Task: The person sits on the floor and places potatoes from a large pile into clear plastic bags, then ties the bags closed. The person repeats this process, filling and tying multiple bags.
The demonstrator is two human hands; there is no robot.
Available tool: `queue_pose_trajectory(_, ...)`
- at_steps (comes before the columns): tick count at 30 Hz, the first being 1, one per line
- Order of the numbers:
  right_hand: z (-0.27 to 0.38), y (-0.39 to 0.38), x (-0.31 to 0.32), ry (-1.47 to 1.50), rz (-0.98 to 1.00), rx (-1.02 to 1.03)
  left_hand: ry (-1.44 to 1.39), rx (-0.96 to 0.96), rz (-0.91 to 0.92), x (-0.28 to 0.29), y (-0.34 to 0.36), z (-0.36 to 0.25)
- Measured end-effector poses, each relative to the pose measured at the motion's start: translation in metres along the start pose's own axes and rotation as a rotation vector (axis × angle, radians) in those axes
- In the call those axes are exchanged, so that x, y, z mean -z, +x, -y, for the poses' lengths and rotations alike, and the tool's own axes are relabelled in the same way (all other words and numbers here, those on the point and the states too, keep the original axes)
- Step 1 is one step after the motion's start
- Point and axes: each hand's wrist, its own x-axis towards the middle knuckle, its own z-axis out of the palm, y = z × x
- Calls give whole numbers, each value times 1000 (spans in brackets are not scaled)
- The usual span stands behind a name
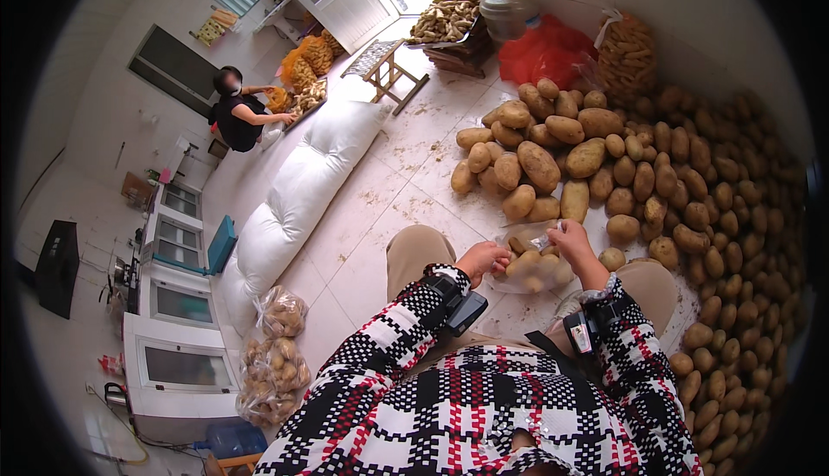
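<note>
Between my hands is a clear plastic bag [533, 272] with several potatoes in it, low above the tiled floor. My left hand [482, 260] is closed at the bag's left edge, fingers curled on the plastic. My right hand [572, 243] grips the bag's upper right edge. Just beyond them, a big heap of loose brown potatoes [539, 167] spreads over the floor and along the right side.
A long white padded sack [289, 204] and filled clear bags [273, 374] lie left. Farther back are a person in black [237, 117], orange mesh sacks [304, 60], a wooden folding stool [378, 68], a red bag [535, 53] and a tray of roots [443, 20].
</note>
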Motion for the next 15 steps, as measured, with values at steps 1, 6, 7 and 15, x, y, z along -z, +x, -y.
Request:
queue_pose_trajectory(1, 0, 1, -1, -21, 3, -14, -1, 2, -13, 0, 0, 1)
queue_pose_trajectory(6, -2, -5, -3, 78, 18, -1, -97, -4, 1, 3, 5, 6)
queue_pose_trajectory(7, -3, -8, -3, 125, 24, -31, -117, -7, -4, 1, 7, 6)
queue_pose_trajectory(15, -14, -17, -1, 111, 59, 32, -298, -56, -93, -23, 7, 3)
